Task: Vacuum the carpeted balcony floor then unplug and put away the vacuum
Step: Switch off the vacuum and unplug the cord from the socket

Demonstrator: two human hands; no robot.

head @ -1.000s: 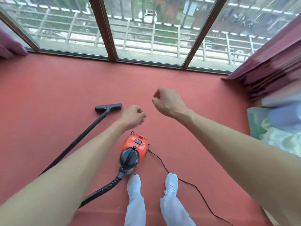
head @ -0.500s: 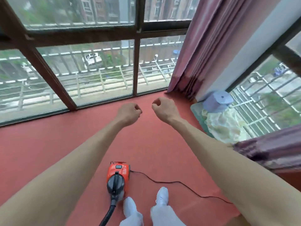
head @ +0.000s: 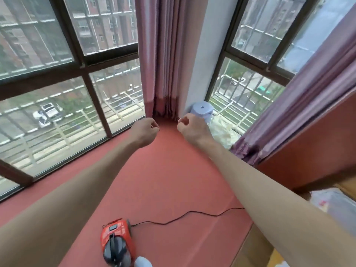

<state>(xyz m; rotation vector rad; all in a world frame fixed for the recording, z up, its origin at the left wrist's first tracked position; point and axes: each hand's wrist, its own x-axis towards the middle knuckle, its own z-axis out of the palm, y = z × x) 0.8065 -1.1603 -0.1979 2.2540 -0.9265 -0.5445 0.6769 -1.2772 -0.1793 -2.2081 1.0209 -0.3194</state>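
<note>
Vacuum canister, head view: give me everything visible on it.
The vacuum canister is a small orange-red plastic body with a dark grey rounded front and a black handle strap over it. It sits on the red carpet at the bottom edge of the frame, partly cut off. A thin black power cord runs from its rear toward the right. Neither hand touches it.

The vacuum [head: 117, 242] runs off the bottom edge, hose unseen. Its cord [head: 185, 215] vanishes behind the right forearm. A shoe tip [head: 142, 262] is cropped. Clutter [head: 335, 204] at right is blurred.
</note>
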